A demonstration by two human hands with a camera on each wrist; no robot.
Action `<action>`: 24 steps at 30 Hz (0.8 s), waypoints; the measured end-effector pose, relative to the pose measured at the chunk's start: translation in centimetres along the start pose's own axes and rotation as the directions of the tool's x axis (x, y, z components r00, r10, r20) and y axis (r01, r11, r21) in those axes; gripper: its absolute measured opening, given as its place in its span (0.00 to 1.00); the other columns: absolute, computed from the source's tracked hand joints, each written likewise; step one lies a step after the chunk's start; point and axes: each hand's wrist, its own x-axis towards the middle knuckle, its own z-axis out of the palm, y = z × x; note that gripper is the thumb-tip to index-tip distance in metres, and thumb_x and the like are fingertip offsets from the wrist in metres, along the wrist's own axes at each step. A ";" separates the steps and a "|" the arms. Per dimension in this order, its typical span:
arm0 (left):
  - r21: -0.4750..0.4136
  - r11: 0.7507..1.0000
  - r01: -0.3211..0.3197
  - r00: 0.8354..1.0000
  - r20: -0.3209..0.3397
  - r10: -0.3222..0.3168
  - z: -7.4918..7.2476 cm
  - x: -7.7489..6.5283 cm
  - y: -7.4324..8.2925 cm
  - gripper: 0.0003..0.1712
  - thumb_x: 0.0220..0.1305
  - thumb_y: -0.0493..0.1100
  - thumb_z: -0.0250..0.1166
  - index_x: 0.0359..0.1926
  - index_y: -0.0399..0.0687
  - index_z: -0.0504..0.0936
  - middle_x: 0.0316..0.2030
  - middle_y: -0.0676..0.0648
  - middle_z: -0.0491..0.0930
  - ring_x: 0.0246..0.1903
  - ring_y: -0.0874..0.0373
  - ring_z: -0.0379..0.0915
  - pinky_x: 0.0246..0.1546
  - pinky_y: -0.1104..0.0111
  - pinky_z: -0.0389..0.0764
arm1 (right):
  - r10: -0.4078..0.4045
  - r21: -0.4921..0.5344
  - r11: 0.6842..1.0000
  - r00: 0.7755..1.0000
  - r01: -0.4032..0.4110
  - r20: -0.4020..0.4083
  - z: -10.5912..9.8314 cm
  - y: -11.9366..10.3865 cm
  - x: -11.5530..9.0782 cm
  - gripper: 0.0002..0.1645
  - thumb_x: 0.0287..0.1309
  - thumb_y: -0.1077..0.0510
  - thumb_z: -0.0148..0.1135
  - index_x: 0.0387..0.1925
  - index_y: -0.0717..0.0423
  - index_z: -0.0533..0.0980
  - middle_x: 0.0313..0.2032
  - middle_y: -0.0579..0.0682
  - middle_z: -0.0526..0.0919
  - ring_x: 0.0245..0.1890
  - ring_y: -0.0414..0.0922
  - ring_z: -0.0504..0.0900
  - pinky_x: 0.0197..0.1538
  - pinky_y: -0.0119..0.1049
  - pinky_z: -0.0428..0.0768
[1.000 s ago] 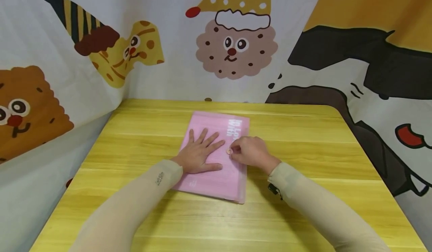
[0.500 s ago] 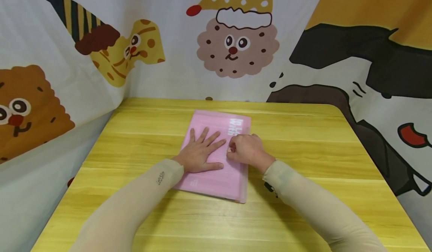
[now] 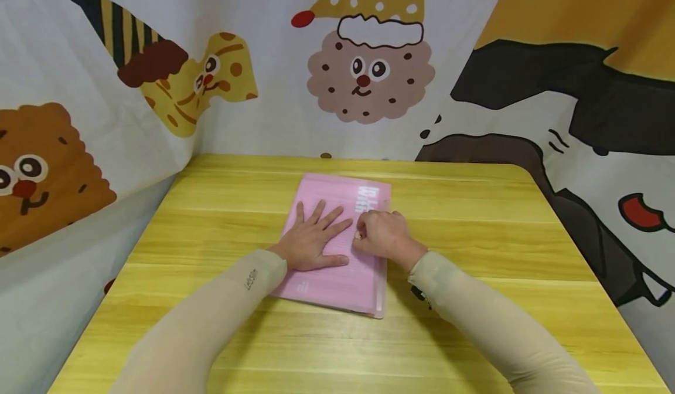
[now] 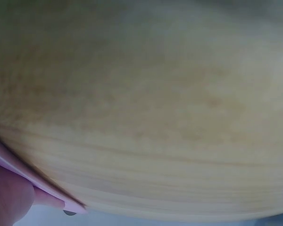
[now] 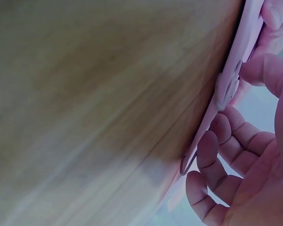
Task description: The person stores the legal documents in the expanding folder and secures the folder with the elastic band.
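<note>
A pink document folder (image 3: 337,291) with white lettering and a clear edge strip lies on the table. My left hand (image 3: 311,241) presses flat on its left half, fingers spread. Over the right half, my right hand (image 3: 384,233) curls its fingers at a small pale round fastener (image 5: 228,92). In the right wrist view the thumb sits on one side of that fastener and the index fingertip on the other, pinching it. The remaining fingers curl loosely beside the folder's surface, near a thin dark loop (image 5: 183,165). From the head view, the right fingers mostly hide the fastener.
The wooden table (image 3: 474,218) extends around the folder on every side. A white curtain (image 3: 263,124) printed with cartoon food hangs behind and along its left side. Beige sleeves (image 3: 232,300) cover both forearms.
My right hand has shifted slightly left, and its fingers now close over the round fastener that showed more clearly before. The left hand and folder have stayed in place.
</note>
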 end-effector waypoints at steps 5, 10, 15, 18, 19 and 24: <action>0.001 1.000 -0.001 1.000 -0.010 0.001 0.2 0.1 -0.1 0.56 0.68 0.84 0.47 0.88 0.70 0.45 0.88 0.50 0.39 0.85 0.32 0.31 0.73 0.20 0.34 | 0.002 0.002 1.000 1.000 -0.002 -0.005 0.1 0.1 0.1 0.18 0.54 0.43 0.68 0.42 0.47 0.86 0.38 0.43 0.90 0.39 0.46 0.86 0.50 0.50 0.81; -0.005 1.000 0.004 1.000 0.008 -0.004 0.2 0.2 0.1 0.56 0.67 0.85 0.45 0.87 0.72 0.42 0.88 0.50 0.38 0.85 0.33 0.30 0.73 0.20 0.33 | -0.011 0.103 0.995 1.000 0.014 -0.027 -0.9 0.0 -0.3 0.24 0.57 0.42 0.66 0.50 0.48 0.87 0.39 0.45 0.89 0.38 0.45 0.85 0.47 0.47 0.80; -0.002 1.000 0.007 1.000 -0.005 -0.007 0.0 0.4 0.1 0.56 0.67 0.86 0.44 0.87 0.73 0.42 0.88 0.51 0.38 0.86 0.34 0.31 0.73 0.20 0.34 | 0.037 0.332 0.943 0.990 0.010 -0.136 -4.3 -0.2 -0.9 0.28 0.60 0.41 0.63 0.57 0.50 0.84 0.40 0.48 0.87 0.34 0.46 0.81 0.38 0.41 0.76; -0.005 1.000 0.021 1.000 0.001 -0.021 -0.1 0.3 0.0 0.56 0.66 0.86 0.45 0.87 0.74 0.43 0.88 0.51 0.38 0.86 0.34 0.30 0.73 0.20 0.33 | 0.065 0.372 0.928 0.987 -0.006 -0.146 -5.0 0.7 -1.3 0.28 0.60 0.42 0.62 0.57 0.51 0.83 0.40 0.48 0.85 0.33 0.45 0.79 0.36 0.38 0.74; -0.010 1.000 0.023 1.000 0.008 -0.023 -0.1 0.3 0.0 0.56 0.66 0.86 0.45 0.87 0.74 0.43 0.88 0.51 0.38 0.86 0.34 0.29 0.73 0.20 0.32 | 0.078 0.378 0.925 0.988 -0.022 -0.134 -4.9 1.2 -1.5 0.28 0.61 0.42 0.62 0.58 0.51 0.83 0.41 0.48 0.85 0.34 0.44 0.79 0.36 0.38 0.73; -0.011 1.000 0.016 1.000 0.016 -0.015 0.1 0.0 -0.1 0.56 0.66 0.87 0.43 0.87 0.73 0.42 0.88 0.50 0.37 0.86 0.33 0.29 0.73 0.20 0.33 | 0.154 0.395 0.911 0.986 -0.115 -0.070 -3.9 5.0 -3.3 0.28 0.66 0.42 0.61 0.61 0.52 0.82 0.44 0.49 0.85 0.34 0.44 0.77 0.36 0.37 0.72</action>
